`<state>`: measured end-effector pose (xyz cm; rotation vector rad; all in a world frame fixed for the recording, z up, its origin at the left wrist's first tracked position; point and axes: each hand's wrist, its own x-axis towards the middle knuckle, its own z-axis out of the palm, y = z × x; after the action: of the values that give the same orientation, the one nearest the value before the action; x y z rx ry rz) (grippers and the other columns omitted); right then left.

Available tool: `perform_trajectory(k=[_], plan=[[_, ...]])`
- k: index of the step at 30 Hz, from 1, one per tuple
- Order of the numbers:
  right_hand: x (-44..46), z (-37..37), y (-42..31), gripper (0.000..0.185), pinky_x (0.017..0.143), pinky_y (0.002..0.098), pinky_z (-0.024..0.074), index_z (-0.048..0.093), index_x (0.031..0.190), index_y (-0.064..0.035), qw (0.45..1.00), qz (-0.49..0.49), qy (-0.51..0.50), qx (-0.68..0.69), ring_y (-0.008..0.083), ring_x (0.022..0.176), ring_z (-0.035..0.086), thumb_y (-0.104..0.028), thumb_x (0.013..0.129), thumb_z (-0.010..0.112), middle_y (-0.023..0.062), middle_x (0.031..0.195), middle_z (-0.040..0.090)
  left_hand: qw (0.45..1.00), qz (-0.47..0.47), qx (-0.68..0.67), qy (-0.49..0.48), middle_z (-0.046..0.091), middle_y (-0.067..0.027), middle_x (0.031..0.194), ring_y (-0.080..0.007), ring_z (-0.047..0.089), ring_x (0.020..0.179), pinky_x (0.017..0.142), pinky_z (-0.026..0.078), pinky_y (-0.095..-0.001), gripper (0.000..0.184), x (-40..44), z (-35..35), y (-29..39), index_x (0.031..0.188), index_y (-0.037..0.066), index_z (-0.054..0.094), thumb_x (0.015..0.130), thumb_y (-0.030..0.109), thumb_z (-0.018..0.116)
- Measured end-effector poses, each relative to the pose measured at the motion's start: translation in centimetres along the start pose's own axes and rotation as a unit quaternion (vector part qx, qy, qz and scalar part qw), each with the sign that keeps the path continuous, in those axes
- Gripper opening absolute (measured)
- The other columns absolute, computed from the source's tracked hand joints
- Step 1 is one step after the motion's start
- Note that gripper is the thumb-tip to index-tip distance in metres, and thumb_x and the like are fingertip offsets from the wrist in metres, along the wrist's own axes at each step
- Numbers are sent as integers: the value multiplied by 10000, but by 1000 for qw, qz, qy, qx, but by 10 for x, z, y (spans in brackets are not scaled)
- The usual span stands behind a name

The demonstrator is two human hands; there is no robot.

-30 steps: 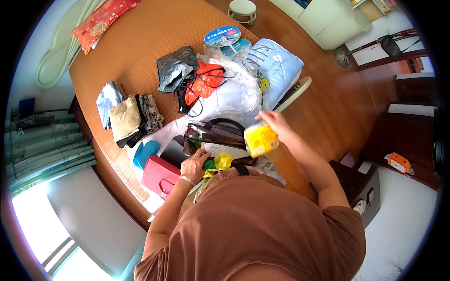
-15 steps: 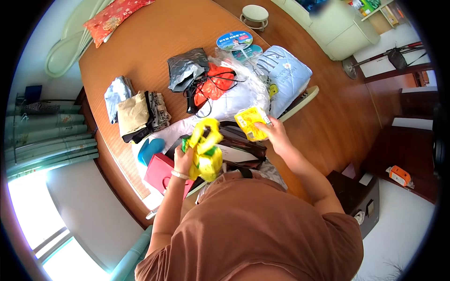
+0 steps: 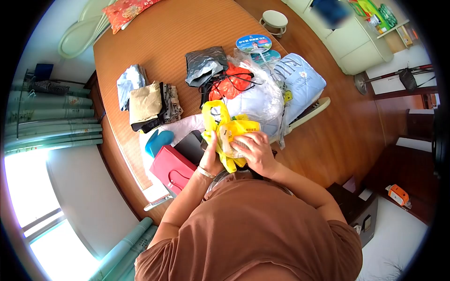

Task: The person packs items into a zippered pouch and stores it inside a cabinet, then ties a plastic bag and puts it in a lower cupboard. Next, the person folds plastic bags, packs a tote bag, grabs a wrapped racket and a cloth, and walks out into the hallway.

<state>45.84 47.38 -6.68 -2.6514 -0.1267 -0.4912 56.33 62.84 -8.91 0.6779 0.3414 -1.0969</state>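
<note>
Head-worn view, forward and down over bed [image 3: 164,35]

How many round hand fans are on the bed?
2: a blue fan near the stool, and a teal fan partly covered by it. More may be hidden under the plastic.

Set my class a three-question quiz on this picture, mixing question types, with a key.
1. True or false: the red bag with a cord handle is nearer the left hand than the right hand.
2. What colour is the plastic bag in the left hand?
A) Blue
B) Yellow
C) White
3. Fill the blank: the bracelet is worn on the person's own ____ side.

Key: 1. True. 2. B. 3. Left.
</note>
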Motion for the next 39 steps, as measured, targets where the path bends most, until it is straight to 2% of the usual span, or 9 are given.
perform_trajectory(k=[12, 14, 17, 19, 21, 25, 30, 38, 39], plan=[[21, -12, 24, 766, 1039, 390, 354, 394, 1377, -17, 942, 196, 24, 271, 318, 1244, 444, -304, 774, 769, 162, 1370, 436, 994, 28, 106, -2, 619, -98, 1193, -223, 614, 1068, 926, 497, -379, 405, -18, -13, 19, 1266, 40, 522, 875, 29, 628], [28, -14, 16, 724, 1026, 347, 370, 411, 1366, -14, 684, 308, -77, 657, 227, 1219, 471, -272, 792, 770, 99, 1329, 490, 993, 28, 111, -13, 622, -99, 1189, -223, 617, 1064, 924, 498, -378, 404, -20, -10, 20, 1264, 36, 525, 873, 23, 627], [18, -6, 13, 621, 1013, 324, 375, 465, 1328, -27, 592, 360, -146, 706, 149, 1174, 490, -224, 815, 753, 34, 1267, 541, 992, 27, 123, -18, 630, -98, 1171, -222, 624, 1045, 912, 504, -374, 394, -18, -10, 22, 1250, 31, 536, 868, 15, 630], [4, 20, 13, 530, 949, 321, 433, 519, 1276, -23, 634, 366, -117, 671, 210, 1115, 565, -195, 823, 733, 78, 1213, 593, 991, 23, 131, -11, 635, -95, 1157, -221, 630, 1031, 903, 508, -371, 386, -13, -18, 19, 1239, 30, 544, 864, 11, 634], [-7, 40, 17, 497, 811, 336, 499, 546, 1252, -41, 903, 288, -38, 318, 306, 986, 618, -144, 799, 721, 121, 1078, 616, 987, 53, 145, 50, 644, -88, 1126, -222, 639, 998, 882, 517, -367, 353, 0, -35, 5, 1203, 31, 561, 860, 5, 637], [15, 28, -3, 469, 686, 402, 503, 566, 1246, -99, 979, 163, 5, 123, 369, 816, 600, -66, 787, 655, 139, 1004, 537, 976, 86, 75, 188, 624, -87, 1144, -233, 626, 1017, 861, 522, -383, 319, 25, -26, -30, 1226, 57, 530, 912, 7, 549], [-9, 24, -11, 849, 944, 423, 455, 200, 1444, 34, 971, 119, -67, 197, 450, 1227, 404, -180, 792, 699, 277, 1369, 309, 982, 28, 53, 181, 617, -80, 1080, -226, 599, 1001, 871, 491, -412, 331, 43, -3, -28, 1228, 106, 517, 931, 242, 464], [-10, 45, 11, 342, 801, 404, 460, 557, 1151, -21, 941, 230, 17, 247, 356, 979, 561, -8, 811, 587, 182, 1049, 548, 972, 4, 235, -19, 334, -57, 1461, -177, 306, 1346, 1116, 225, -308, 712, 18, -2, -25, 1487, 105, 209, 949, 458, 515], [-8, 46, 18, 342, 801, 404, 460, 557, 1151, -21, 941, 229, 16, 248, 356, 979, 561, -8, 811, 587, 182, 1049, 548, 973, -3, 230, 16, 405, -76, 1426, -179, 358, 1324, 1108, 257, -318, 602, 10, -6, -22, 1444, 97, 335, 972, 443, 478]])
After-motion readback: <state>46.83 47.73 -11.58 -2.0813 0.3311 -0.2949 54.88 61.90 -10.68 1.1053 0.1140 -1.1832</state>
